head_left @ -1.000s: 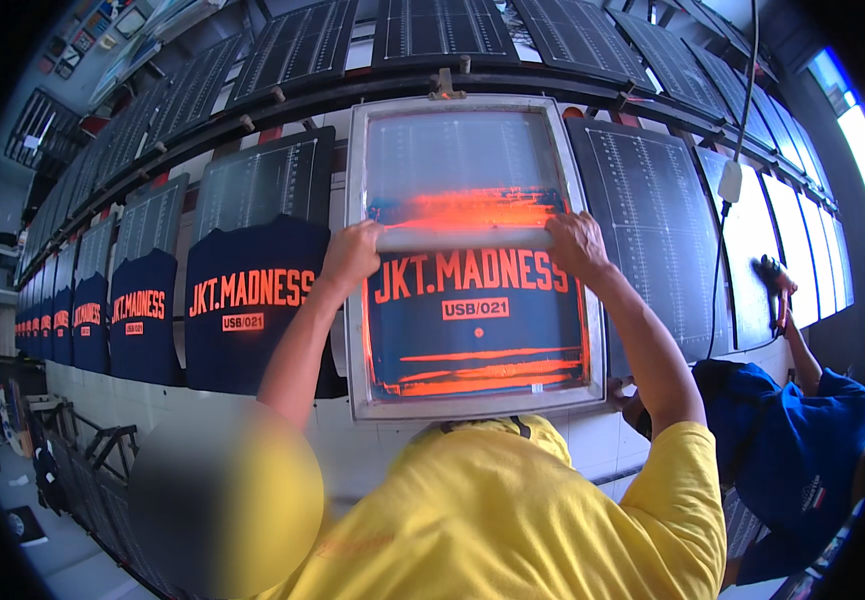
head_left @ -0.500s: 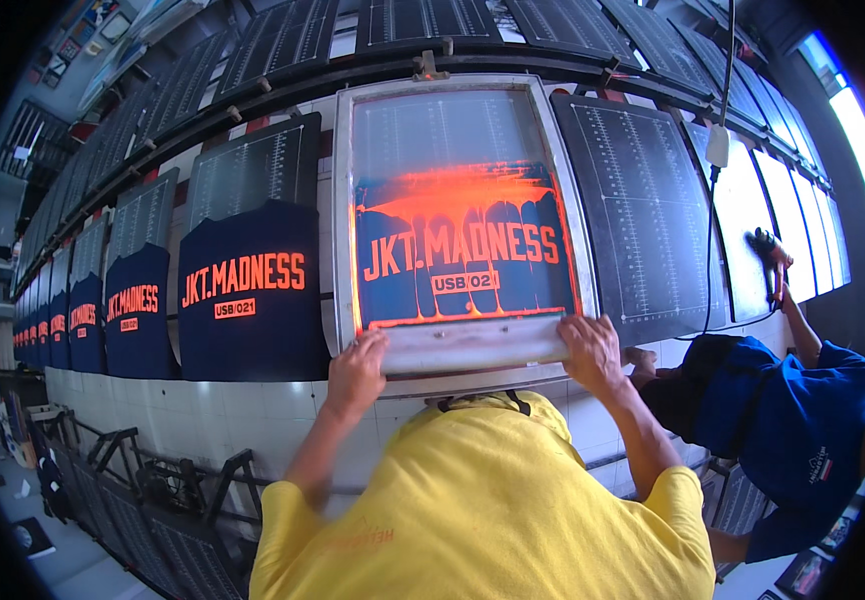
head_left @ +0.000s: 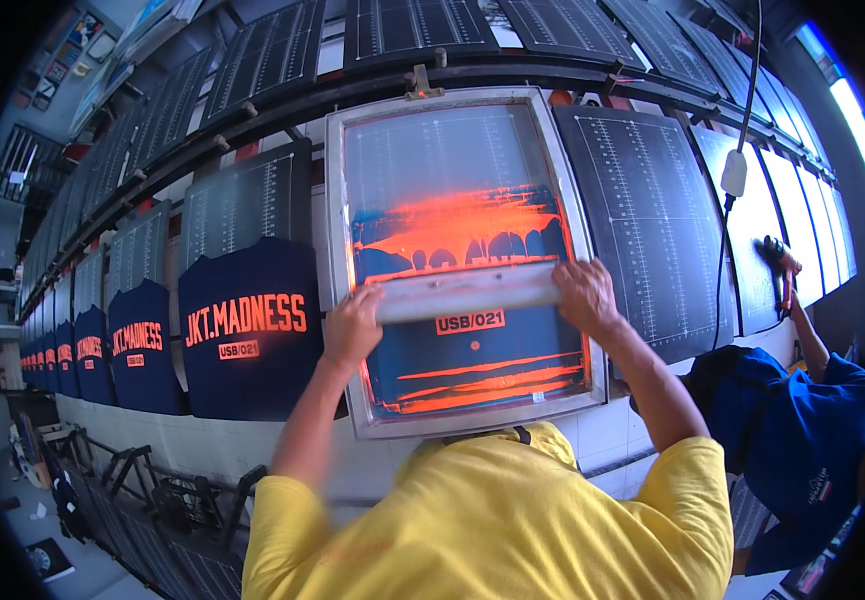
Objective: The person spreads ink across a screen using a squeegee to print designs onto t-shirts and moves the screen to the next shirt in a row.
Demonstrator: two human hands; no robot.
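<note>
Both my hands are closed round the ends of a long, pale squeegee [head_left: 468, 293], which lies crosswise on a printing screen. My left hand [head_left: 355, 322] has its left end and my right hand [head_left: 588, 293] its right end. The screen's metal frame [head_left: 483, 412] surrounds a see-through mesh. Bright orange ink [head_left: 468, 222] spreads in a band above the squeegee, dripping in rounded shapes towards it. Below the squeegee, part of the lettered design shows over dark blue cloth, with orange streaks near the frame's near end. The squeegee hides the design's middle.
Left of the screen, dark blue shirts [head_left: 243, 375] with orange lettering lie on boards in a row. A black gridded board [head_left: 648, 220] is on the right. Beyond it a person in blue [head_left: 803, 420] holds a heat-gun-like tool [head_left: 783, 268]. A cable with a pale box [head_left: 735, 172] hangs nearby.
The squeegee, held in both hands, has moved from the screen's near end up to about its middle. Ink has been pushed ahead of it. The view has shifted slightly.
</note>
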